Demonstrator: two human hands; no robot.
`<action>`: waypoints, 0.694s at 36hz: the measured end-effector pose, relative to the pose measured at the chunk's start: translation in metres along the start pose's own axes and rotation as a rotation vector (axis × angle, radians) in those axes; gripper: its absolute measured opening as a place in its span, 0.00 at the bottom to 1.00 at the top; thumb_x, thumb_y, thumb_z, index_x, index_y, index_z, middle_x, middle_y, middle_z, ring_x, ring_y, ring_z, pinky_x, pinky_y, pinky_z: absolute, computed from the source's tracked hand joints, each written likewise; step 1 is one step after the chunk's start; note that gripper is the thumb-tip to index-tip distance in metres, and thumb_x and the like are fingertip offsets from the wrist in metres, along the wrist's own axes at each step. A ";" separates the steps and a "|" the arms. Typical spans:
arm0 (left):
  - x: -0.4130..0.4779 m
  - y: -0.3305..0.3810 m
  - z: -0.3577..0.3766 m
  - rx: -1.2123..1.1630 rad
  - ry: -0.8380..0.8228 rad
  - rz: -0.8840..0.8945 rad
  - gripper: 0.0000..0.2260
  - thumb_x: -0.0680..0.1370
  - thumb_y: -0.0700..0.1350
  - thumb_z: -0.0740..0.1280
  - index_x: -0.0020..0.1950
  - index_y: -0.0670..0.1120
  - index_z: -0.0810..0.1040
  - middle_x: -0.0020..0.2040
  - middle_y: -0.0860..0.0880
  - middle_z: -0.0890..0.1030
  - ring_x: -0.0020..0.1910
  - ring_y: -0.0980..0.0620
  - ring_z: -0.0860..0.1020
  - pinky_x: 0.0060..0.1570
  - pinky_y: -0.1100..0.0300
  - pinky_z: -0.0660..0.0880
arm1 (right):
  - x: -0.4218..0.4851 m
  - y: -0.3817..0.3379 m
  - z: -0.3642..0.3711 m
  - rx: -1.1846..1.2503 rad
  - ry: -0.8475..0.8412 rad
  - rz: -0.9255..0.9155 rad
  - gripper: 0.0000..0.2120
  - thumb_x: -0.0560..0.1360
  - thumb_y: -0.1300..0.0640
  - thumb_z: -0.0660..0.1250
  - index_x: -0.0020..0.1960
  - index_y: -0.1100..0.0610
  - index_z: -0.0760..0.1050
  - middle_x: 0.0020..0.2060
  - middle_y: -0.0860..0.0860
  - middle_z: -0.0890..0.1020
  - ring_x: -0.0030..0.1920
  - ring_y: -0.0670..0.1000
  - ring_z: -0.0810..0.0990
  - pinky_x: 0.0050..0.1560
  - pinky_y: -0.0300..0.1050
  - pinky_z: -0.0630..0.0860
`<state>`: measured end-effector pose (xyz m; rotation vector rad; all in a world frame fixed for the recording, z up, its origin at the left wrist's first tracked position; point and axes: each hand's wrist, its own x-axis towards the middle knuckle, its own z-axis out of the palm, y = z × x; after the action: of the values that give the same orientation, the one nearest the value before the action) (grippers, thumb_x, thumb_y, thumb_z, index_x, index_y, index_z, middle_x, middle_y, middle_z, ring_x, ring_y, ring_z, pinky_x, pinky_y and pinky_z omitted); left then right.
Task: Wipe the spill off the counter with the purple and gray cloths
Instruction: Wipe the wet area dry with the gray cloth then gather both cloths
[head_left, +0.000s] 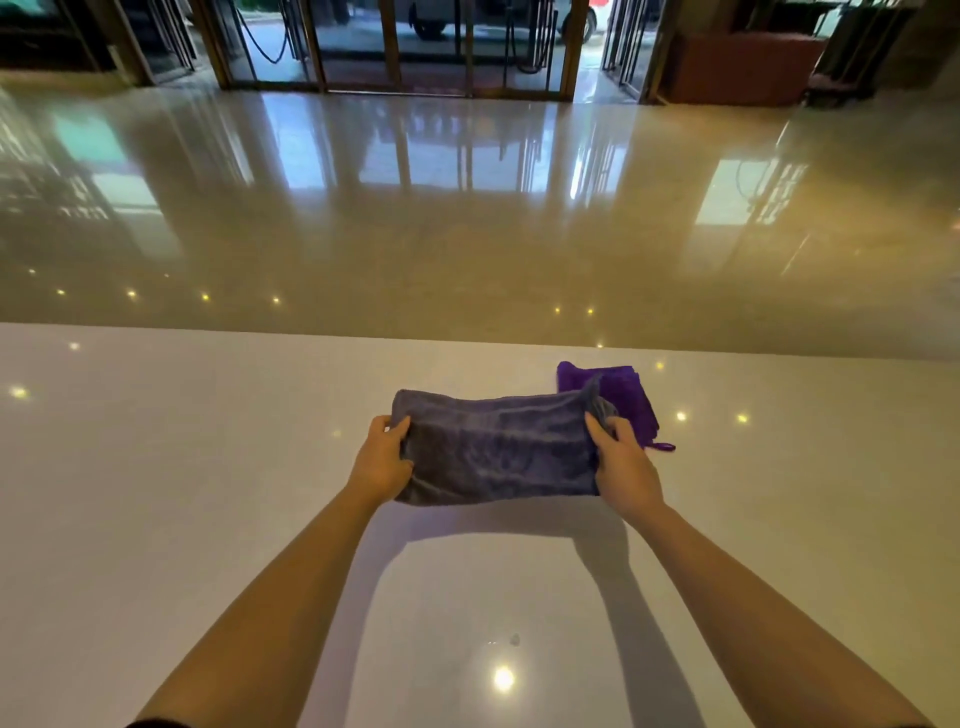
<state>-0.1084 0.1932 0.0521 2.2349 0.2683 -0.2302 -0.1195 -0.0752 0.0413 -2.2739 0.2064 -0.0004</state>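
A folded gray cloth (498, 449) is stretched between both hands above the white counter (156, 493). My left hand (382, 460) grips its left end and my right hand (623, 462) grips its right end. Behind the gray cloth's right end a purple cloth (621, 392) lies folded on the counter near the far edge, partly hidden, with a small loop sticking out. A few small clear droplets of the spill (511, 640) sit on the counter close to me, between my forearms.
The counter's far edge (467, 340) runs across the middle of the view. Beyond it lies a glossy tiled lobby floor (467, 208), with glass doors (431, 47) at the back. Ceiling lights reflect on the counter.
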 end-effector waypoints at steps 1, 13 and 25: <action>-0.002 -0.009 -0.006 -0.031 0.005 -0.022 0.20 0.79 0.40 0.58 0.70 0.42 0.59 0.69 0.39 0.66 0.65 0.37 0.69 0.63 0.50 0.69 | -0.006 -0.004 0.007 0.041 0.009 0.029 0.15 0.80 0.47 0.51 0.62 0.53 0.65 0.51 0.49 0.76 0.49 0.53 0.76 0.37 0.40 0.69; -0.014 -0.085 -0.046 -0.093 -0.081 -0.062 0.20 0.79 0.41 0.59 0.69 0.42 0.60 0.69 0.40 0.67 0.64 0.38 0.70 0.59 0.53 0.70 | -0.055 -0.033 0.078 0.206 -0.011 0.266 0.23 0.78 0.41 0.51 0.68 0.52 0.62 0.65 0.54 0.74 0.63 0.60 0.74 0.65 0.58 0.70; -0.021 -0.135 -0.047 -0.259 -0.078 -0.181 0.17 0.80 0.45 0.56 0.67 0.41 0.60 0.64 0.38 0.72 0.59 0.38 0.72 0.53 0.51 0.70 | -0.072 -0.035 0.118 0.107 -0.093 0.309 0.25 0.78 0.39 0.49 0.71 0.50 0.58 0.69 0.54 0.70 0.66 0.60 0.71 0.67 0.57 0.67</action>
<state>-0.1613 0.3108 -0.0130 1.9422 0.4339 -0.3584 -0.1771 0.0467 -0.0044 -2.1097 0.4948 0.2491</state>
